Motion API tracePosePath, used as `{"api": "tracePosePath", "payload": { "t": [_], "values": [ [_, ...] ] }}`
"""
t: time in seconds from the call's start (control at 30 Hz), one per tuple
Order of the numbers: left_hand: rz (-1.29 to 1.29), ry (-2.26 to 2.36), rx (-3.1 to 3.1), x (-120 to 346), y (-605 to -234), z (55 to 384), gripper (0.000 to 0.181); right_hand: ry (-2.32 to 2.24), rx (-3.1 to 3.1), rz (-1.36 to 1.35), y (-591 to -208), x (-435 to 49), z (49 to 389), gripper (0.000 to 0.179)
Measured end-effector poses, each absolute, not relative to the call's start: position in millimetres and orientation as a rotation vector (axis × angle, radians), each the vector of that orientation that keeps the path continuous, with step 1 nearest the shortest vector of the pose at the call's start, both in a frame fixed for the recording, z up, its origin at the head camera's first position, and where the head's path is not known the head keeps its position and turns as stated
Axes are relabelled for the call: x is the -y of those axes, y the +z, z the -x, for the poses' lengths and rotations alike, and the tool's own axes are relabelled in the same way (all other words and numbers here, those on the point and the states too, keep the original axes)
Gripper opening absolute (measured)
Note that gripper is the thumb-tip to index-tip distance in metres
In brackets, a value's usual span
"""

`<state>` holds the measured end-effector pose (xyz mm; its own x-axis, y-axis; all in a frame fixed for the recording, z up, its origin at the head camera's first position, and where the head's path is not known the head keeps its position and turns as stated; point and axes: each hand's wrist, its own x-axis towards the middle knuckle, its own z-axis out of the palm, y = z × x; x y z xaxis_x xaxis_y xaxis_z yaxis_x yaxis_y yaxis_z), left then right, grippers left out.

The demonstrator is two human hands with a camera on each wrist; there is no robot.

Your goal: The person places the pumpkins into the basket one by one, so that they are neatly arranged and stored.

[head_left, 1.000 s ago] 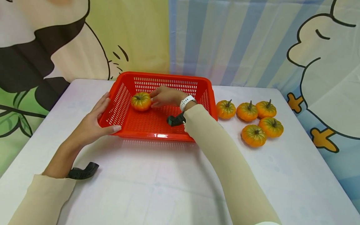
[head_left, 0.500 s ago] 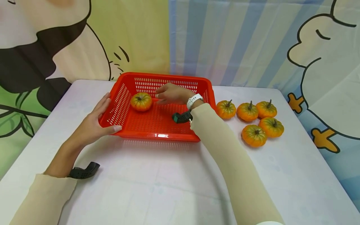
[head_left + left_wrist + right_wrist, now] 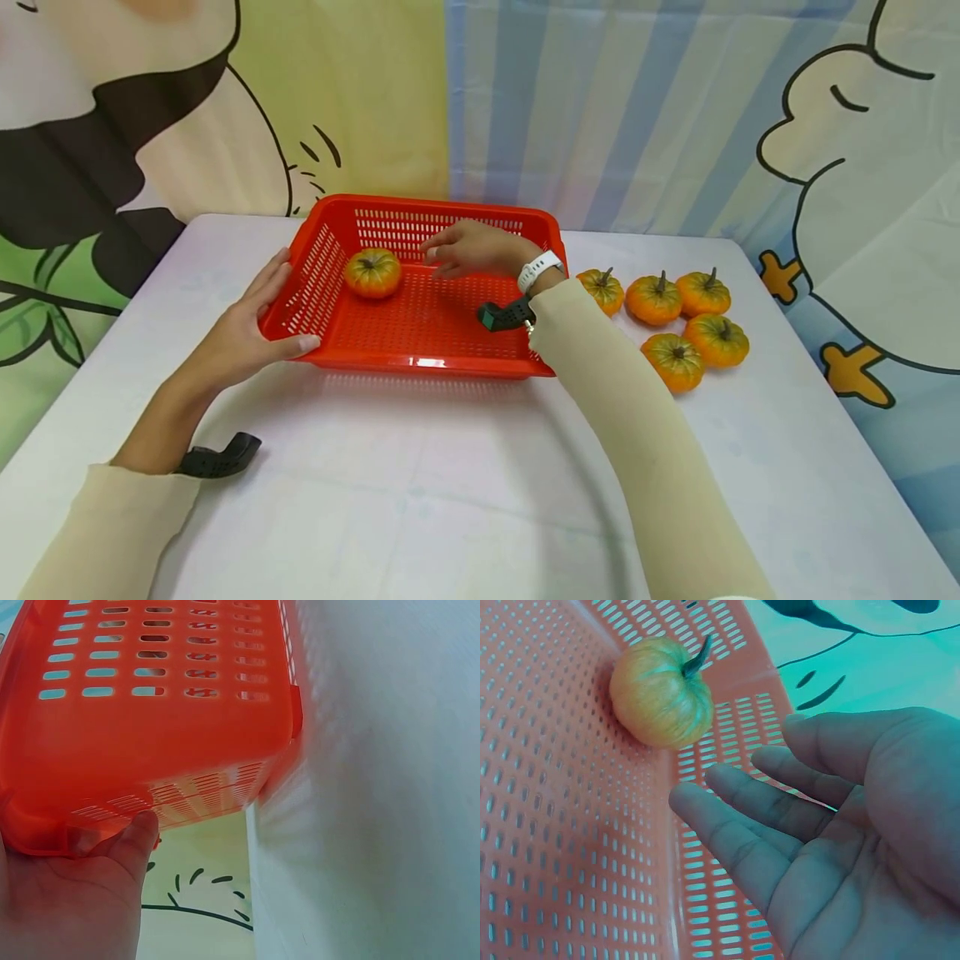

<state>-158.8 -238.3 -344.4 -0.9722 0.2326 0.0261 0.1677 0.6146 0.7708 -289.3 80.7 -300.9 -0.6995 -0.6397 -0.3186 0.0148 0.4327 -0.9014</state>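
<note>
A red perforated plastic basket sits on the white table with one small orange pumpkin in its left part. My left hand rests against the basket's left end, fingers extended along the outer side and thumb at the front left corner; the left wrist view shows this hand just under the rim. Inside the basket, to the right of the pumpkin, my right hand hovers with nothing in it. In the right wrist view its fingers are loosely spread, apart from the pumpkin.
Several more small pumpkins stand in a group on the table right of the basket; my right sleeve overlaps some of them. Behind the table hangs a printed cartoon cloth.
My right hand has drawn back from the pumpkin in the basket, moving right and leaving it there. The left hand stays at the basket's left end.
</note>
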Motion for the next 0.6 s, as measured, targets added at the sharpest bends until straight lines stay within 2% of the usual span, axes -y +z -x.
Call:
{"api": "tracePosePath", "payload": {
  "t": [0.3, 0.6],
  "values": [
    [-0.330, 1.278, -2.760, 241.9, -344.5, 156.1, 0.103, -1.353, -2.069, 0.541, -290.5, -89.9, 285.5, 0.045],
    [-0.347, 1.294, -2.756, 237.9, -343.2, 156.7, 0.103, -1.447, -2.040, 0.595, -276.6, -105.5, 267.6, 0.041]
  ]
}}
